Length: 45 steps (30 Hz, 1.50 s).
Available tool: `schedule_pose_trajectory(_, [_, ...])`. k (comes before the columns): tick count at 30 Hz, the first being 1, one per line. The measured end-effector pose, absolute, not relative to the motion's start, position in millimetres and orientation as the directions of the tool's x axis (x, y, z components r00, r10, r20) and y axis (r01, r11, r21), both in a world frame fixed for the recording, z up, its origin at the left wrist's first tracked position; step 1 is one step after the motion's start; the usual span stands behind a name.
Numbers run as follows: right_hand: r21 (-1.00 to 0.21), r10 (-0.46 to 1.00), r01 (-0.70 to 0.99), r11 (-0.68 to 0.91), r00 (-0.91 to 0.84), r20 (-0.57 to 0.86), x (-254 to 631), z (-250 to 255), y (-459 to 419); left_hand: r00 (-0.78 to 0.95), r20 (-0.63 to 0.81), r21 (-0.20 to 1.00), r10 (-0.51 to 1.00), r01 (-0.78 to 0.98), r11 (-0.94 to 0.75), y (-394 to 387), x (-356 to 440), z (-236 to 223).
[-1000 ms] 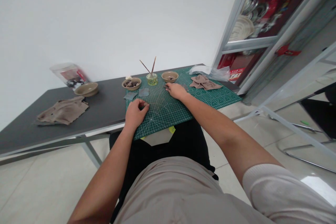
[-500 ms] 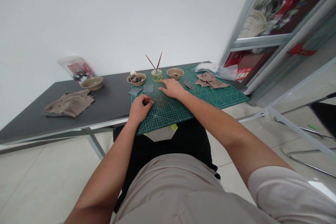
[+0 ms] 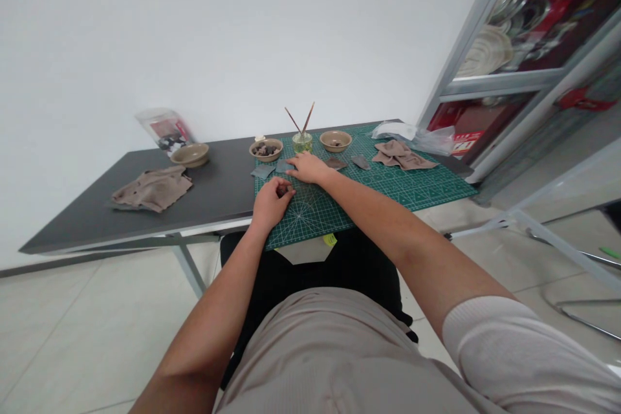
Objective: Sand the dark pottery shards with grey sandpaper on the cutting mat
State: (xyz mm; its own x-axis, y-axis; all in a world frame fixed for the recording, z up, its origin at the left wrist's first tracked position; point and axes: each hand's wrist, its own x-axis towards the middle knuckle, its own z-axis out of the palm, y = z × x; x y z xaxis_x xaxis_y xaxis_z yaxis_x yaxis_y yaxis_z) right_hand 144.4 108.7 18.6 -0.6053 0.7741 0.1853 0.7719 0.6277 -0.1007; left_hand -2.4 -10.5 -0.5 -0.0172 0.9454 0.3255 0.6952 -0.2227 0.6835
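Observation:
My left hand (image 3: 273, 202) is curled closed over the near left part of the green cutting mat (image 3: 334, 207). Something small and dark shows between its thumb and fingers, too small to make out. My right hand (image 3: 310, 169) reaches with fingers stretched over a grey square piece (image 3: 283, 166), its fingertips at the piece's right edge. Beside that lies a second grey piece (image 3: 262, 171). To the right of my right hand are a flat brown piece (image 3: 336, 163) and a grey scrap (image 3: 360, 162).
Behind my hands stand a bowl of dark lumps (image 3: 266, 151), a glass jar (image 3: 301, 143) with two thin sticks, and another bowl (image 3: 336, 140). Brown cloths lie left (image 3: 152, 189) and right (image 3: 402, 154). A third bowl (image 3: 190, 155) and clear bag (image 3: 412, 136) are farther out.
My right hand has moved left, from in front of the jar to the grey square piece. The brown piece now shows beside it. My left hand remains closed over the mat; the view has shifted.

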Motion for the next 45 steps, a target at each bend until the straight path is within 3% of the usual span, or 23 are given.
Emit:
schedule_pose_trajectory(7, [0.036,0.764,0.784,0.619,-0.613,0.203,155.3,25.5,102.8,-0.035,0.318,0.703,0.947,0.679,-0.212,-12.5,-2.1,1.9])
schedule_pose_trajectory(13, [0.034,0.713,0.731,0.682,-0.675,0.190,160.0,16.2,105.2,-0.035,0.321,0.715,0.946,0.665,-0.218,-10.9,-2.7,0.6])
schedule_pose_trajectory(16, [-0.079,0.779,0.792,0.605,-0.568,0.265,156.2,18.3,102.1,-0.031,0.320,0.729,0.947,0.647,-0.225,-9.9,-4.3,-0.2])
schedule_pose_trajectory(19, [-0.343,0.850,0.798,0.496,-0.363,0.382,158.3,22.3,94.4,-0.010,0.312,0.747,0.950,0.621,-0.239,-9.6,-5.9,0.3])
schedule_pose_trajectory(22, [-0.750,0.919,0.546,0.374,-0.113,0.377,167.9,19.4,82.8,0.011,0.304,0.760,0.953,0.601,-0.250,-10.1,-6.3,1.8])
schedule_pose_trajectory(25, [-0.964,0.975,0.159,0.213,0.021,0.219,180.4,9.7,68.5,0.001,0.296,0.763,0.955,0.602,-0.237,-10.7,-6.2,2.8])
schedule_pose_trajectory(29, [-0.991,0.997,-0.114,0.064,0.048,0.059,190.4,0.7,52.3,-0.011,0.321,0.747,0.947,0.618,-0.245,-10.5,-6.0,2.6])
schedule_pose_trajectory(33, [-0.999,1.000,-0.046,0.009,-0.028,0.011,186.0,0.3,49.6,-0.001,0.303,0.744,0.953,0.625,-0.235,-8.9,-5.7,1.7])
schedule_pose_trajectory(37, [-0.995,0.997,0.069,0.068,-0.024,0.067,179.5,-2.3,53.2,0.013,0.318,0.764,0.948,0.588,-0.264,-7.3,-6.1,-0.2])
schedule_pose_trajectory(45, [-0.974,0.975,-0.043,0.222,-0.022,0.223,190.4,-8.4,47.3,-0.003,0.338,0.752,0.941,0.603,-0.268,-6.8,-7.0,-2.7])
